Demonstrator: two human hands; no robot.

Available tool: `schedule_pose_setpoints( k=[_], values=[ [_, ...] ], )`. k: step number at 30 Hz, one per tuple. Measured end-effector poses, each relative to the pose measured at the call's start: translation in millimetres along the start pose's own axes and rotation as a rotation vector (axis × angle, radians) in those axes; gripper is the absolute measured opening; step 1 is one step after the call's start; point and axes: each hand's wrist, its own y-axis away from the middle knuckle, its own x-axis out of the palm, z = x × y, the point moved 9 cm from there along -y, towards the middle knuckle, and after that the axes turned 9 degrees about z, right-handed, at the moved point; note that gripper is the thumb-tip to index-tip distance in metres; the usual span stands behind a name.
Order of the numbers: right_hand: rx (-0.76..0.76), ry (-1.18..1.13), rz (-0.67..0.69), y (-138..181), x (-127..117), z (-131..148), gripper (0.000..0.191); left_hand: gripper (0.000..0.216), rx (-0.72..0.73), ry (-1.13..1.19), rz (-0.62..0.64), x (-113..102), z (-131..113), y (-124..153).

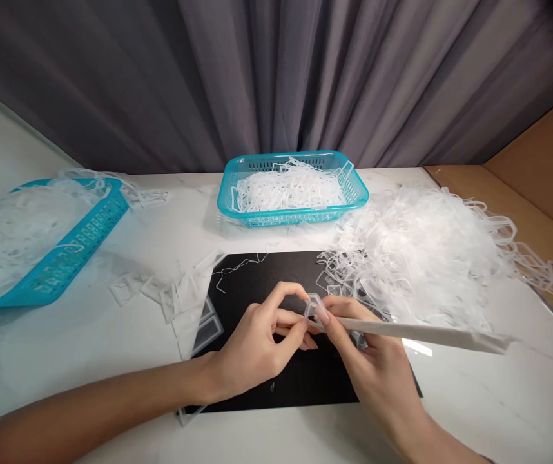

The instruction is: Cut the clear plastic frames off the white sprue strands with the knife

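Observation:
Both hands meet over a black mat (257, 283) on the white table. My left hand (257, 345) pinches a small clear plastic piece (316, 308) between thumb and forefinger. My right hand (368, 361) is closed round a long thin grey-white tool (431, 334), whose tip touches the same clear piece; the tool's far end points right. Clear flat plastic pieces (187, 303) lie at the mat's left edge.
A big heap of white plastic strips (421, 258) lies right of the mat. A teal basket (293, 187) with strips stands behind it, another teal basket (58, 258) at the left. Grey curtain behind; brown cardboard (542, 187) at the right.

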Motion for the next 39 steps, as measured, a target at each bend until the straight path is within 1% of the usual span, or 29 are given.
schedule_pose_setpoints(
  k=[5, 9, 14, 19, 22, 25, 28, 29, 32, 34, 36, 39],
  values=[
    [0.002, -0.011, 0.017, 2, 3, -1, 0.016, 0.018, 0.079, -0.216, 0.006, 2, -6, 3],
    [-0.044, 0.032, 0.022, 2, 5, 1, 0.019, 0.017, 0.133, -0.315, -0.001, 4, -10, 4],
    [-0.166, 0.215, -0.007, 4, 6, 9, 0.022, 0.017, 0.176, -0.323, -0.018, 4, -13, 4],
    [-0.258, 0.401, -0.014, 7, 10, 18, 0.014, 0.017, 0.192, -0.326, -0.013, 5, -14, 4],
    [-0.295, 0.457, -0.015, 8, 13, 19, 0.014, 0.017, 0.191, -0.344, -0.017, 5, -14, 3],
    [-0.301, 0.469, -0.031, 9, 13, 18, 0.016, 0.015, 0.189, -0.337, -0.026, 4, -13, 3],
    [-0.234, 0.38, -0.012, 6, 11, 13, 0.018, 0.014, 0.184, -0.305, -0.038, 3, -12, 3],
    [-0.176, 0.3, 0.004, 3, 8, 9, 0.02, 0.013, 0.173, -0.279, -0.038, 2, -12, 3],
    [0.058, -0.019, 0.062, -4, 1, -8, 0.026, 0.011, 0.101, -0.129, -0.031, -1, -6, 1],
    [0.175, -0.163, 0.075, -7, -3, -17, 0.032, 0.013, 0.052, -0.014, -0.024, -2, -3, 0],
    [0.231, -0.233, 0.071, -9, -6, -22, 0.036, 0.016, 0.031, 0.061, -0.015, -3, -2, -1],
    [0.26, -0.294, 0.072, -11, -7, -26, 0.036, 0.017, 0.03, 0.105, -0.002, -3, -3, -1]
  ],
)
